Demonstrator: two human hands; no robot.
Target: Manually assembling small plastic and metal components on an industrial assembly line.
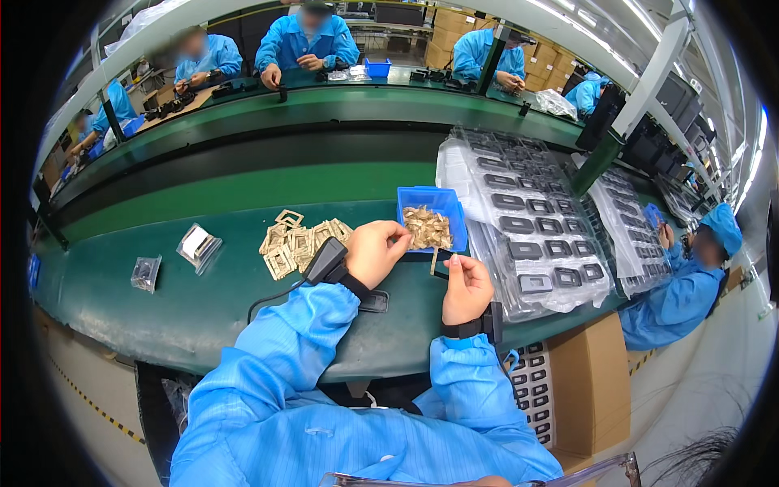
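My right hand [468, 290] pinches a small thin rectangular frame [435, 263], tan along one side and dark along another, just in front of a blue bin [458, 213]. Small tan translucent pieces [426, 227] fill much of that bin. At the bin's left edge my left hand [377, 253] has its thumb and fingertips pressed together; what they hold, if anything, is too small to tell. A loose pile of tan rectangular frames [280, 261] lies left of my left hand. Under my left wrist, a dark flat rectangular piece [374, 301] rests on the green table, partly hidden.
Trays of black rectangular parts [519, 226] stand stacked at the right. Two clear bags, one small [146, 273] and one with a white label [197, 247], lie at the left. A cardboard box [596, 390] stands below the table edge. Co-workers sit across and at the far right.
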